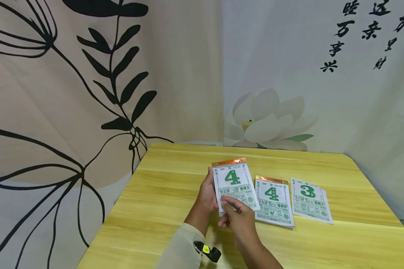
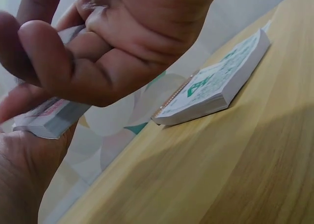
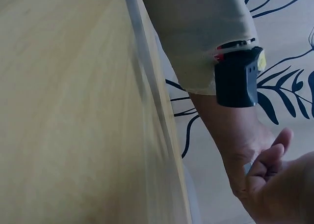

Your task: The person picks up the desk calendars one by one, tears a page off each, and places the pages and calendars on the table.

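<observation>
A tear-off calendar with a green 4 and an orange-gold top strip is held tilted above the table by my left hand, which grips its left side. My right hand is at the lower left of its front sheet, with thumb and forefinger pinching there. From the left wrist, the thick edge of the held calendar shows beneath the curled fingers of the right hand. In the right wrist view, the right hand overlaps the left forearm and hides the calendar almost fully.
A second calendar pad, also with a green 4, lies just right of the held one. Beside it is a loose sheet with a green 3. All rest on a wooden table before printed curtains. A black wrist camera sits on the left sleeve.
</observation>
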### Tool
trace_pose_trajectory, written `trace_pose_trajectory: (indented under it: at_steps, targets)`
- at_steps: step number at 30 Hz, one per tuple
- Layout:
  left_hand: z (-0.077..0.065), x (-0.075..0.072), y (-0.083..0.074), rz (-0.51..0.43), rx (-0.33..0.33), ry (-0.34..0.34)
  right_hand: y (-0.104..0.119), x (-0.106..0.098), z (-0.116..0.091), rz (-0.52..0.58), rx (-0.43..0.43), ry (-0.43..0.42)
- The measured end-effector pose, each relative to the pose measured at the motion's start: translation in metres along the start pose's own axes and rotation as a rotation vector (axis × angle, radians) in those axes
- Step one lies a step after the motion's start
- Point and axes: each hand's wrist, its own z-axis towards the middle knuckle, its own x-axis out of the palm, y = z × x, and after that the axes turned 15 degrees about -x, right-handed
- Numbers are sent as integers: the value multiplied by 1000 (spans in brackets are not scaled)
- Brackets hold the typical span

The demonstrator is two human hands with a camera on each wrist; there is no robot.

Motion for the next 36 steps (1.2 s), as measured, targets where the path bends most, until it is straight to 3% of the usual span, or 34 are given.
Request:
trace_pose_trajectory:
  at_steps: [6, 15, 36]
  targets:
    - [2, -2, 2, -3, 12, -55, 4, 0, 1, 49, 14, 15]
    - [2, -7, 5, -22, 34, -52, 16, -4, 6, 191, -6, 9]
    - [6, -8, 7, -33, 21, -194, 24, -14, 9, 298, -21, 8]
